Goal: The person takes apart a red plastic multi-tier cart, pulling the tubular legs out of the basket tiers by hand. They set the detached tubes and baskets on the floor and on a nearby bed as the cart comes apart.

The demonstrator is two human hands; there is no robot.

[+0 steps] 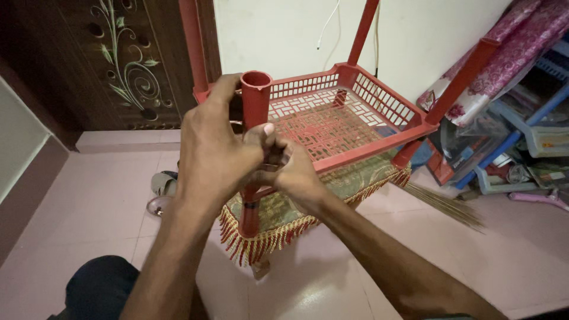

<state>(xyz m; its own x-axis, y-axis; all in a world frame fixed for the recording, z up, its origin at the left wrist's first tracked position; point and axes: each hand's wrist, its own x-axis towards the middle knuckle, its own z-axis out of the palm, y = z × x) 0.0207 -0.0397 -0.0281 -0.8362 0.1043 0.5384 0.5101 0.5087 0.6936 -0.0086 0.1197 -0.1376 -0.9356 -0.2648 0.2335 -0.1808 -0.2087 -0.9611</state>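
Observation:
A red plastic rack shelf (332, 121) with a lattice floor and slotted walls rests tilted on a low stool covered by a fringed green and gold cloth (284, 213). At its near corner stands a red hollow post (255, 101), open end up. My left hand (214, 148) wraps around that post just below its mouth. My right hand (283, 169) is closed at the corner joint beside the post, fingers pressed against the left thumb. What the right fingers pinch is hidden.
Other red posts (192, 44) rise from the far corners. A dark carved door (118, 59) stands at the back left, sandals (161, 184) on the pink tiled floor. Blue racks, a floral bundle (510, 53) and a broom (444, 204) crowd the right.

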